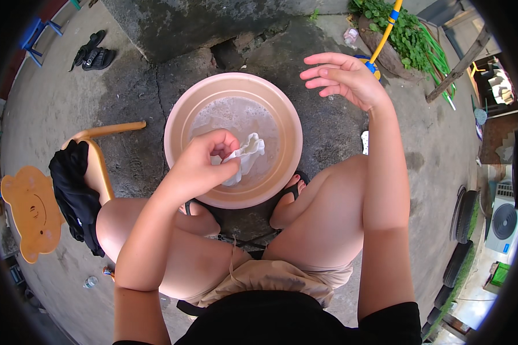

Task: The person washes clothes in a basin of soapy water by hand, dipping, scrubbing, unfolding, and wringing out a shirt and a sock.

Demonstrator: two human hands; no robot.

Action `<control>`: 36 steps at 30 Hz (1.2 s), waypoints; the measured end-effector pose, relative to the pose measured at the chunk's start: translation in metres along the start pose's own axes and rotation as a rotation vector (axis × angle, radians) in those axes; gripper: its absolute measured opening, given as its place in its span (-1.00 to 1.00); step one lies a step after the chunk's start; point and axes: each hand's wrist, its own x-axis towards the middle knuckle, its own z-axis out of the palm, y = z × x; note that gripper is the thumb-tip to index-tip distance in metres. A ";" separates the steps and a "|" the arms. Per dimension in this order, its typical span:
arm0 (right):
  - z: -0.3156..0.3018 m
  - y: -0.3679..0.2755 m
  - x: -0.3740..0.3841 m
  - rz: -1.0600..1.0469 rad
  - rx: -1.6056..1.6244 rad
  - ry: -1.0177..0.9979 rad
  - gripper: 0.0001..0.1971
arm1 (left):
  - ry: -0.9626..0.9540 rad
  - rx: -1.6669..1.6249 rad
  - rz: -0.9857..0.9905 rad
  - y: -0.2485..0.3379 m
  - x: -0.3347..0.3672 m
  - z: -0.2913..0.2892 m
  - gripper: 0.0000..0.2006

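Note:
A round pink basin [292,144] stands on the ground between my feet, with cloudy, sudsy water [230,112] in it. Over the basin, my left hand [204,161] pinches a small white cloth [249,152] between thumb and fingers. The cloth hangs crumpled above the water, and part of it is hidden behind the hand. My right hand [346,79] is raised beyond the basin's right rim. Its fingers are stretched out and apart, with nothing in them.
To my left is a small orange chair [34,213] with a bear-shaped back and a black garment [77,192] draped over it. Black sandals [95,54] lie farther off. A concrete block [172,26] stands behind the basin. At the far right are a yellow pole [387,29] and green plants [408,43].

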 end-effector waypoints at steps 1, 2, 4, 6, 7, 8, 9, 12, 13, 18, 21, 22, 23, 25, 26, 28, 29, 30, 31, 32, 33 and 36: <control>0.000 0.001 0.001 0.006 -0.004 0.004 -0.65 | -0.001 -0.006 0.003 -0.001 0.000 0.000 -0.91; -0.001 0.001 0.001 0.007 -0.004 0.002 -0.65 | 0.001 -0.007 0.003 -0.002 0.000 -0.001 -0.91; -0.003 0.004 0.003 0.048 0.021 -0.038 -0.62 | -0.011 -0.003 0.021 -0.007 0.000 -0.002 -0.92; 0.009 0.013 0.005 0.058 -0.202 -0.063 -0.58 | -0.015 -0.098 -0.067 0.001 0.001 -0.003 -0.90; 0.015 0.018 0.008 0.062 -0.426 -0.084 -0.53 | -0.020 -0.188 -0.151 0.007 0.002 -0.002 -0.88; 0.020 0.027 0.014 0.130 -0.480 -0.221 -0.46 | -0.019 -0.188 -0.151 0.006 0.004 -0.003 -0.88; 0.039 0.025 0.014 0.118 -0.574 -0.320 -0.43 | -0.009 -0.238 -0.123 0.002 0.004 -0.006 -0.86; 0.074 0.043 0.018 0.024 -0.598 -0.472 -0.43 | 0.006 -0.333 -0.089 0.001 0.004 -0.011 -0.86; 0.081 0.050 0.020 0.043 -0.682 -0.492 -0.44 | 0.006 -0.381 -0.080 0.002 0.005 -0.012 -0.87; 0.102 0.051 0.045 0.160 -0.553 -0.411 -0.55 | 0.175 -0.448 -0.076 -0.013 0.019 -0.037 -0.89; 0.102 0.098 0.077 0.085 -0.441 -0.284 -0.62 | 0.494 0.024 -0.017 -0.052 0.057 -0.058 -0.87; 0.107 0.111 0.089 0.123 -0.447 -0.208 -0.64 | 0.583 0.116 -0.039 -0.070 0.069 -0.061 -0.85; 0.101 0.148 0.102 0.092 -0.413 -0.129 -0.67 | 0.642 0.160 -0.060 -0.088 0.089 -0.056 -0.81; 0.121 0.187 0.120 0.120 -0.452 -0.051 -0.68 | 0.745 0.278 -0.110 -0.146 0.103 -0.056 -0.76; 0.130 0.203 0.128 0.147 -0.496 0.040 -0.70 | 0.775 0.339 -0.122 -0.175 0.108 -0.060 -0.75; 0.117 0.269 0.128 0.195 -0.730 0.157 -0.71 | 0.706 0.334 -0.286 -0.207 0.129 -0.027 -0.75; 0.136 0.277 0.130 0.274 -0.815 0.159 -0.70 | 0.725 0.369 -0.310 -0.233 0.121 -0.027 -0.73; 0.151 0.285 0.129 0.358 -0.904 0.167 -0.69 | 0.736 0.399 -0.329 -0.257 0.114 -0.022 -0.71; 0.155 0.301 0.124 0.366 -0.904 0.166 -0.69 | 0.766 0.540 -0.270 -0.271 0.113 -0.008 -0.67; 0.157 0.322 0.120 0.343 -0.866 0.349 -0.64 | 0.789 0.678 -0.204 -0.283 0.113 0.009 -0.63; 0.164 0.338 0.118 0.314 -0.818 0.520 -0.59 | 0.761 0.742 -0.162 -0.301 0.109 0.020 -0.57; 0.192 0.364 0.107 -0.074 -1.225 0.488 -0.50 | 0.624 0.911 -0.179 -0.345 0.088 0.053 -0.48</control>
